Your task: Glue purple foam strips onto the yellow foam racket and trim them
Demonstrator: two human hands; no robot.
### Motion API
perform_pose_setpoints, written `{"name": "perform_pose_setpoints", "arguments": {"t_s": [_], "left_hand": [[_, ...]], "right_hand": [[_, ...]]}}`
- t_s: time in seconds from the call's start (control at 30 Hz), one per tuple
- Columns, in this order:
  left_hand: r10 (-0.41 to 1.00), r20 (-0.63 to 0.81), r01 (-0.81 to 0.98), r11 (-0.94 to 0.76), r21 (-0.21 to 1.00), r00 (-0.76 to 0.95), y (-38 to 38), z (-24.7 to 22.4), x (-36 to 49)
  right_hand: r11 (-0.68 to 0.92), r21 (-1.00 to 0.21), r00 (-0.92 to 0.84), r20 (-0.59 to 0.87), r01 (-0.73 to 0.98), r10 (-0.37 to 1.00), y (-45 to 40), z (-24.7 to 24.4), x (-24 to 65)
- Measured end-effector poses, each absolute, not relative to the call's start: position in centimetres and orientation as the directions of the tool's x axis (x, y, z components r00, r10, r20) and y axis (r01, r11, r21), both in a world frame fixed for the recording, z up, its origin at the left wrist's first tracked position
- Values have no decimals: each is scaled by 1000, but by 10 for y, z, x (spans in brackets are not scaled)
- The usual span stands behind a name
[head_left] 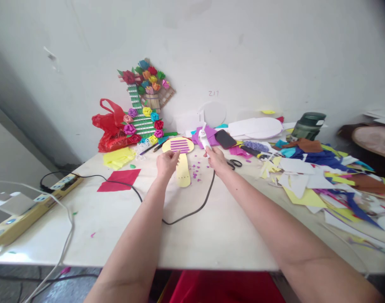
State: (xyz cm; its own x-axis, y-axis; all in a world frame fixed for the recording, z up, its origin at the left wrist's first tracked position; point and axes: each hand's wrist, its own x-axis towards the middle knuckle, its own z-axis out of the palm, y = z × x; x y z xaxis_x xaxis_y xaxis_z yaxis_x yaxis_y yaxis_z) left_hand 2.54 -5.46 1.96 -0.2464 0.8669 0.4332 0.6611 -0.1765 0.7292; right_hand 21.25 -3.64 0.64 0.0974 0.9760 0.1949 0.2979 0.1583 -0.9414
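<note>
A yellow cutout (183, 173) with a round head and a long strip lies mid-table, purple strips (179, 146) across its round part and small dots along its lower part. My left hand (167, 162) is closed in a pinch at the cutout's left side; what its fingertips hold is too small to make out. In my right hand (216, 159) is a white glue gun (205, 139), its nozzle pointing away from me. From that hand a black cord (192, 212) loops over the table. Small purple scraps (196, 170) lie between the hands.
On the left are a power strip (50, 197), red sheet (119, 180) and yellow crepe paper (119, 158). Behind stand a red bag (112, 130) and a flower craft (143, 113). A phone (225, 139), scissors (234, 163), paper scraps (306, 176) and a green bottle (309, 126) lie rightward.
</note>
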Motion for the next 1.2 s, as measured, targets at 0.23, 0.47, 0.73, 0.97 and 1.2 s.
{"name": "perform_pose_setpoints", "arguments": {"t_s": [0.23,0.47,0.73,0.97,1.2], "left_hand": [[953,275,277,-300,913,127,-66,24,52],[983,178,144,-184,972,50,-65,19,68],[989,144,6,-144,990,23,-61,24,46],[988,152,-19,-152,988,21,-58,25,34],[988,-149,119,152,981,-30,-55,27,12]], "right_hand": [[182,-912,48,214,367,976,-56,8,180],[178,-946,-32,176,273,984,-72,10,161],[254,-966,-293,226,58,929,-70,11,167],[301,-793,-122,280,529,952,-68,10,171],[179,-409,-210,-31,895,977,-66,10,174]]}}
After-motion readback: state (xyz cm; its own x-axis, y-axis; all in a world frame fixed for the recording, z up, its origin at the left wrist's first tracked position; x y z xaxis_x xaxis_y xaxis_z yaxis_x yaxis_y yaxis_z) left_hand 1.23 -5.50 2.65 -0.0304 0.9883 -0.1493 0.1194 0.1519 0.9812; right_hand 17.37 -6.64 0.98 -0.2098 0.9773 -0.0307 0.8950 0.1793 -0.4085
